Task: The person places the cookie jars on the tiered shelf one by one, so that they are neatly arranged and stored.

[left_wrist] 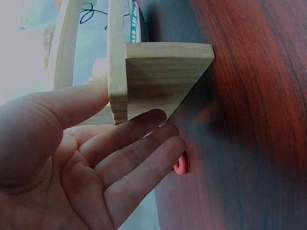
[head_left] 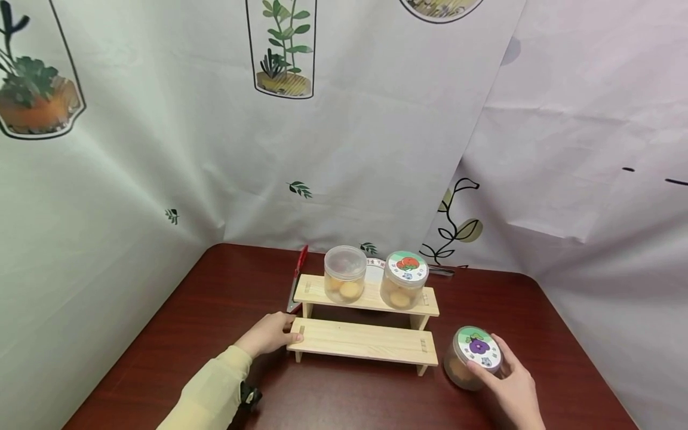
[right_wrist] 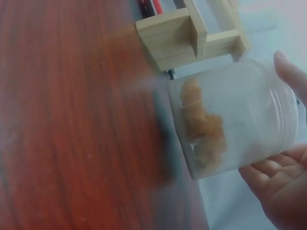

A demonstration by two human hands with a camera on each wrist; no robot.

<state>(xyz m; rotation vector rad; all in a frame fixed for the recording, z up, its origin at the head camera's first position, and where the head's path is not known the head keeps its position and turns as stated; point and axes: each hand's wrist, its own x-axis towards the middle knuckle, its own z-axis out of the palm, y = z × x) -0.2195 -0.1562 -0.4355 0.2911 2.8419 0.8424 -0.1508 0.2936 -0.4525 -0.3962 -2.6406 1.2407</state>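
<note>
A two-tier wooden rack (head_left: 365, 339) stands on the table. My left hand (head_left: 269, 334) holds the left end of its lower step, thumb on top of the board and the other fingers around the end by the leg (left_wrist: 165, 79). To the right of the rack, my right hand (head_left: 510, 382) grips a clear plastic jar (head_left: 461, 369) near its lid, thumb on one side and fingers on the other. An eggplant picture marks that lid (head_left: 478, 347). Brown pieces (right_wrist: 204, 124) lie inside, and the jar's bottom edge is close over the table.
On the upper step stand an unlabelled clear-lidded jar (head_left: 344, 278) and a tomato-labelled jar (head_left: 404, 283), both holding round yellowish pieces. A red-handled metal tool (head_left: 298, 272) lies behind the rack's left end. A white plate (head_left: 374, 270) shows behind the rack, near the fabric backdrop (head_left: 333, 149).
</note>
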